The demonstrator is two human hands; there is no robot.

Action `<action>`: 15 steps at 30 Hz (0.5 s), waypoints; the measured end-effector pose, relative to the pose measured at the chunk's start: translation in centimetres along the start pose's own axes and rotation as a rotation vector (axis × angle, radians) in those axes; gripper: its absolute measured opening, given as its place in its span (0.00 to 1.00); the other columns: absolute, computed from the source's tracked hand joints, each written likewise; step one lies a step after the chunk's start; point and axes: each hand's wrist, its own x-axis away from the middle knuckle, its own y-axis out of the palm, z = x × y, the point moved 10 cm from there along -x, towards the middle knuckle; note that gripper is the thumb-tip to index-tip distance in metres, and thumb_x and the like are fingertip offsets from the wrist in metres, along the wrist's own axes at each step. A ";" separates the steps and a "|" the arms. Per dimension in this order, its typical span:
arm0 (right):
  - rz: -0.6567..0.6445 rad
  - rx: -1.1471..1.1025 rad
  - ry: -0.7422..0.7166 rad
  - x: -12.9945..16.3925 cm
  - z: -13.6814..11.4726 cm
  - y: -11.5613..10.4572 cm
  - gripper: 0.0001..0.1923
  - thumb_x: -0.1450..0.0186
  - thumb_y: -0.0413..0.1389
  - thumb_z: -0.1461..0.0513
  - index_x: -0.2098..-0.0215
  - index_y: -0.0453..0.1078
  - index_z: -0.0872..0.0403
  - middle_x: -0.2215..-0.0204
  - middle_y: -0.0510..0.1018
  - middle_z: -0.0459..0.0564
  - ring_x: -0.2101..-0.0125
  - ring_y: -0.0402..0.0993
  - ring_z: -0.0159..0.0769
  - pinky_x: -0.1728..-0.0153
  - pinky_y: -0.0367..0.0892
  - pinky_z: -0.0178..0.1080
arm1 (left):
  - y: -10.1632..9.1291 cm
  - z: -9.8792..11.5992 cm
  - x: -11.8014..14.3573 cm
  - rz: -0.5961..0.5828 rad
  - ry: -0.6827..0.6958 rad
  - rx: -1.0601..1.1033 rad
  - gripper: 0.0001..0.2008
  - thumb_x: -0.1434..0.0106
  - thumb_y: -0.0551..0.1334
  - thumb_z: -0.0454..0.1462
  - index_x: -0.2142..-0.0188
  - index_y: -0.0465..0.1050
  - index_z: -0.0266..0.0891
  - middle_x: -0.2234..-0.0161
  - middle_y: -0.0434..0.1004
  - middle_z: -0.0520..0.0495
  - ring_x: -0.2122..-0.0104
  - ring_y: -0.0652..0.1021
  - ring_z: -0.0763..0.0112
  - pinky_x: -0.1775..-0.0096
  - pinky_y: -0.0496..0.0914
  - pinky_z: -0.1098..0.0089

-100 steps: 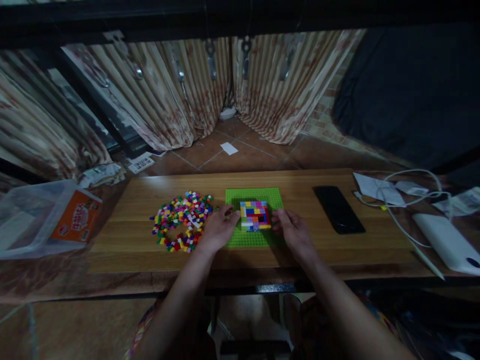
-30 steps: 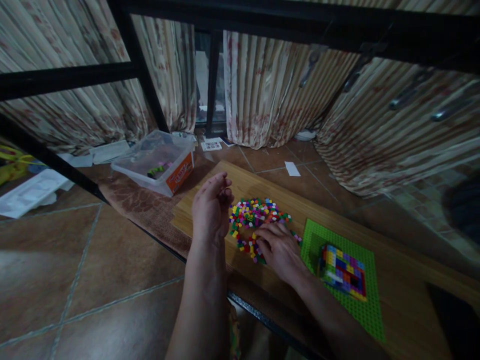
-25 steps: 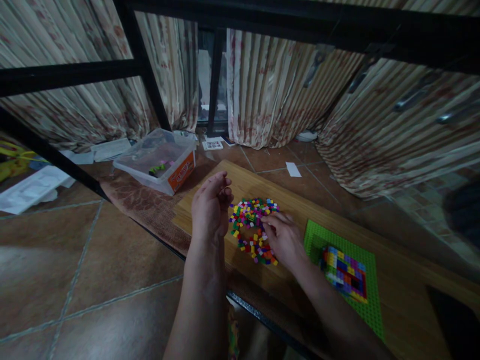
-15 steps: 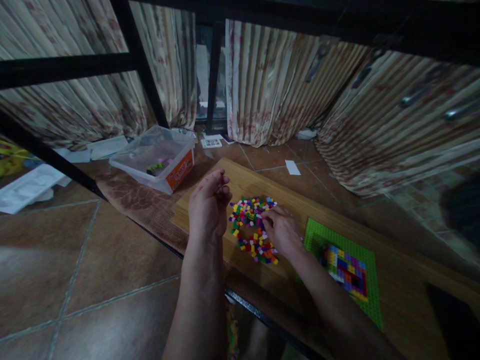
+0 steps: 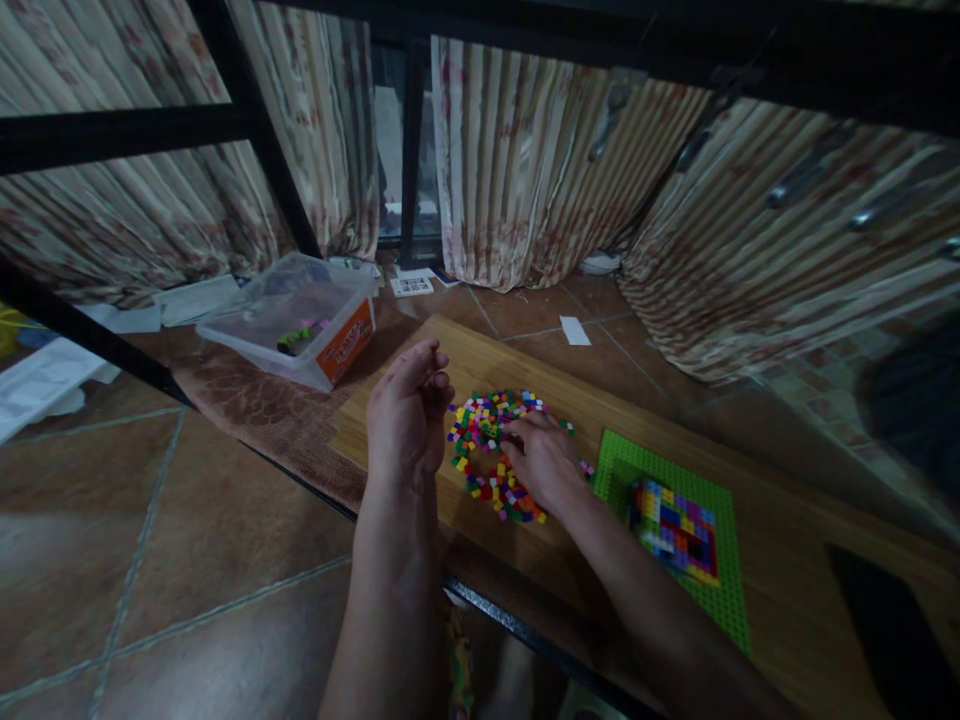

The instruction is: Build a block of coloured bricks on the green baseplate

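Small multicoloured toy bricks [image 5: 484, 487] lie in a loose ring on the wooden board. My right hand [image 5: 546, 462] reaches down into their right side, with thumb and fingers pinched together at a toy brick; the fingertips are partly covered. Left of the pile, my left hand [image 5: 407, 410] is held above the board's edge, palm turned to the right. Its fingers curl inward, and whatever they may hold is hidden. Under and beyond my right forearm lies a green baseplate [image 5: 724, 515], bearing a built block of coloured bricks [image 5: 679, 530].
A clear plastic box [image 5: 296, 315] with an orange label and a few pieces inside stands at the board's far left. On the right end rests a dark flat object [image 5: 885, 625]. Black metal bars [image 5: 262, 150] and curtains [image 5: 517, 170] rise behind. Paper [image 5: 574, 331] lies on the tiles.
The whole view has shifted slightly, so things sit a little further left. My right hand stays at the bricks, its fingers slightly shifted among them. My left hand keeps its curled pose.
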 end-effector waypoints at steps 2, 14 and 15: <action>-0.024 0.009 0.004 0.0 0.0 0.1 0.08 0.37 0.56 0.63 0.61 0.76 0.53 0.61 0.77 0.53 0.56 0.69 0.42 0.52 0.63 0.43 | 0.0 0.0 0.0 0.007 -0.003 -0.002 0.10 0.52 0.69 0.35 0.69 0.74 0.35 0.78 0.71 0.56 0.83 0.68 0.86 0.77 0.63 0.81; -0.070 -0.011 0.057 -0.2 0.6 0.4 0.04 0.42 0.60 0.64 0.67 0.74 0.51 0.68 0.77 0.48 0.62 0.71 0.40 0.59 0.63 0.40 | 0.0 0.0 0.0 0.017 -0.003 -0.002 0.09 0.51 0.69 0.35 0.69 0.74 0.35 0.78 0.71 0.56 0.82 0.67 0.86 0.77 0.63 0.81; -0.053 -0.030 0.062 -0.2 0.7 0.2 0.05 0.41 0.59 0.65 0.66 0.74 0.51 0.67 0.77 0.48 0.63 0.71 0.40 0.59 0.64 0.40 | 0.0 0.0 0.0 0.017 -0.003 -0.005 0.09 0.51 0.69 0.35 0.69 0.74 0.35 0.78 0.71 0.56 0.82 0.68 0.86 0.77 0.63 0.81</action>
